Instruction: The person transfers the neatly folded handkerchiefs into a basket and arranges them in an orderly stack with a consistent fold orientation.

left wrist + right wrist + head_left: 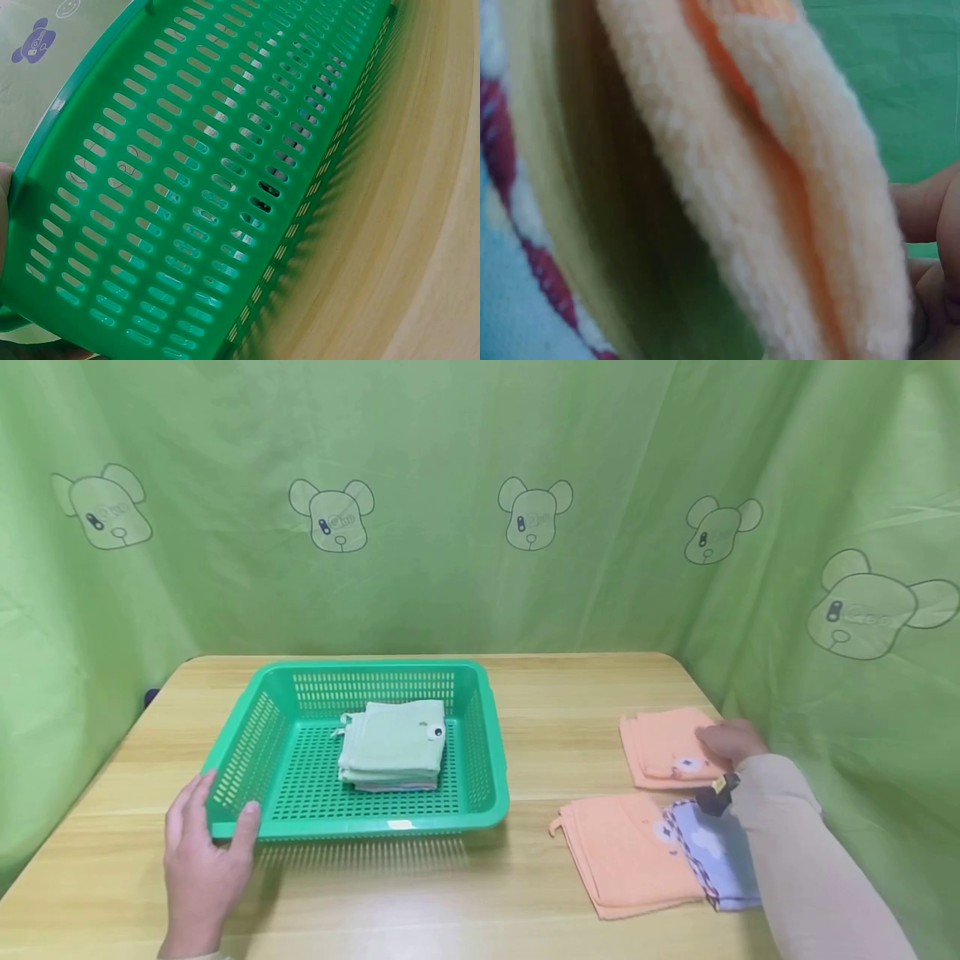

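My left hand grips the near left corner of a green plastic basket, its thumb over the front rim. Inside lies a stack of folded pale green towels. At the right, my right hand, blurred, holds the right edge of a folded peach towel. Close up in the right wrist view, the fluffy folded edge of this peach towel appears, with the thumb and curled fingers beside it. Slotted basket wall fills most of the left wrist view.
Nearer on the wooden table lies another folded peach towel, overlapping a blue towel with a checked border under the right forearm. A green curtain with printed bear heads surrounds the table's back and sides.
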`<state>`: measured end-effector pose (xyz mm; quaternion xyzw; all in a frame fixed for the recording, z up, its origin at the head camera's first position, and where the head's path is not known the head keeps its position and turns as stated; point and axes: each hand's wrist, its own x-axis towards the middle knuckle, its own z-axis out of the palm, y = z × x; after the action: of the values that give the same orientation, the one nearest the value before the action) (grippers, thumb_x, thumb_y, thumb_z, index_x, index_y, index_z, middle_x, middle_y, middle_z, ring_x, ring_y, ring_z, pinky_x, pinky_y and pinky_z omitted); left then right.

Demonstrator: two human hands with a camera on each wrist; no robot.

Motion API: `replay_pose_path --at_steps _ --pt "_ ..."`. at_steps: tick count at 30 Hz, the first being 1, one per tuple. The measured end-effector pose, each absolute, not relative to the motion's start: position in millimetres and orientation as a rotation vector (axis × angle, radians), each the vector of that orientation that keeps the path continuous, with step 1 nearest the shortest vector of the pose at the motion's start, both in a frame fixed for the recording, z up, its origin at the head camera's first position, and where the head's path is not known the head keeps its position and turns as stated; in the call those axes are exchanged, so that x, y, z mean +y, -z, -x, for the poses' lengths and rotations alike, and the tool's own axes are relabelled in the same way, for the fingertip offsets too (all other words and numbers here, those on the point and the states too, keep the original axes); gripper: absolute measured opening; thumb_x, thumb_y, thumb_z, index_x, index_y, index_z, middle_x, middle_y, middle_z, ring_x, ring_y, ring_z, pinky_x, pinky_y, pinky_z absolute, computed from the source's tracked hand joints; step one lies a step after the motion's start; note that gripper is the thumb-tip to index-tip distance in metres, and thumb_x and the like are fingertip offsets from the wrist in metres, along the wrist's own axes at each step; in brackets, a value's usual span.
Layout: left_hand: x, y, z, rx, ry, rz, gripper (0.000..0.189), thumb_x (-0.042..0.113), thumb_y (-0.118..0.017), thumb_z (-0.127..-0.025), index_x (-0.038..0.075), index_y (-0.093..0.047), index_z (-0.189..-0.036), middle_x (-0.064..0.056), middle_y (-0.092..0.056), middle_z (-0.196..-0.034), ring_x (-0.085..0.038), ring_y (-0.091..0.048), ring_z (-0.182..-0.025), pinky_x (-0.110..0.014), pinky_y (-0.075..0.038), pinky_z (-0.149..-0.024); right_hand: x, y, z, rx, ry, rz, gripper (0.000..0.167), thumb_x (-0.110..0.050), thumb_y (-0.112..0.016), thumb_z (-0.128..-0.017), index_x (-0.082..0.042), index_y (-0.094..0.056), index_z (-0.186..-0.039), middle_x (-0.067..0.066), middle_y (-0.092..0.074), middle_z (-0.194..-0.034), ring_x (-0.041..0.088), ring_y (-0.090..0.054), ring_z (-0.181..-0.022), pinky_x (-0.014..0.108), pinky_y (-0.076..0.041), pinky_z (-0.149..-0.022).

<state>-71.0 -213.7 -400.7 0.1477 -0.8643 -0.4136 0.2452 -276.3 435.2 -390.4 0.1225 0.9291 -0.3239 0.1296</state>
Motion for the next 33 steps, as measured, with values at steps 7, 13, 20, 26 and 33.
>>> replay_pose_path --at_steps 7,13,20,26,33 --pt "-212.7 400.2 70.8 -2.343 1.128 -0.391 0.066 0.028 -0.060 -0.094 0.011 -0.032 -0.151 -0.017 -0.025 -0.154 -0.047 -0.029 -0.134 -0.077 -0.022 -0.101 436.0 391.6 278.5 2.660 1.053 -0.399 0.073 -0.033 -0.049 -0.095 0.022 -0.024 -0.137 0.043 -0.024 -0.140 0.057 -0.030 -0.127 0.060 -0.030 -0.107" --pt "-212.7 399.6 70.9 -2.344 1.122 -0.388 0.066 0.028 -0.060 -0.094 0.011 -0.032 -0.151 -0.017 -0.025 -0.154 -0.048 -0.029 -0.134 -0.077 -0.023 -0.101 431.6 389.1 278.4 2.595 1.191 -0.466 0.071 -0.032 -0.053 -0.095 0.018 -0.029 -0.139 0.035 -0.050 -0.117 0.037 -0.057 -0.098 0.045 -0.050 -0.090" --pt "-212.8 397.7 71.4 -2.344 1.124 -0.381 0.066 0.028 -0.060 -0.094 0.011 -0.031 -0.151 -0.017 -0.025 -0.154 -0.048 -0.029 -0.134 -0.077 -0.023 -0.100 420.4 380.9 278.2 2.434 1.448 -0.504 0.057 -0.023 -0.054 -0.097 0.021 -0.035 -0.129 -0.001 -0.060 -0.075 0.013 -0.062 -0.064 0.030 -0.058 -0.064" --pt "-212.4 398.2 70.6 -2.333 1.120 -0.379 0.066 0.028 -0.060 -0.094 0.010 -0.033 -0.151 -0.018 -0.026 -0.153 -0.047 -0.029 -0.134 -0.077 -0.022 -0.101 413.8 376.4 278.9 2.361 1.563 -0.509 0.054 -0.023 -0.055 -0.097 0.017 -0.037 -0.128 0.000 -0.060 -0.076 0.015 -0.063 -0.065 0.034 -0.060 -0.066" --pt "-212.1 398.2 70.3 -2.330 1.121 -0.381 0.066 0.027 -0.060 -0.094 0.011 -0.033 -0.151 -0.017 -0.026 -0.153 -0.048 -0.030 -0.134 -0.077 -0.022 -0.100 409.3 372.7 281.9 2.265 1.671 -0.422 0.066 -0.024 -0.052 -0.099 0.017 -0.022 -0.141 0.001 -0.063 -0.079 0.016 -0.066 -0.070 0.036 -0.060 -0.071"
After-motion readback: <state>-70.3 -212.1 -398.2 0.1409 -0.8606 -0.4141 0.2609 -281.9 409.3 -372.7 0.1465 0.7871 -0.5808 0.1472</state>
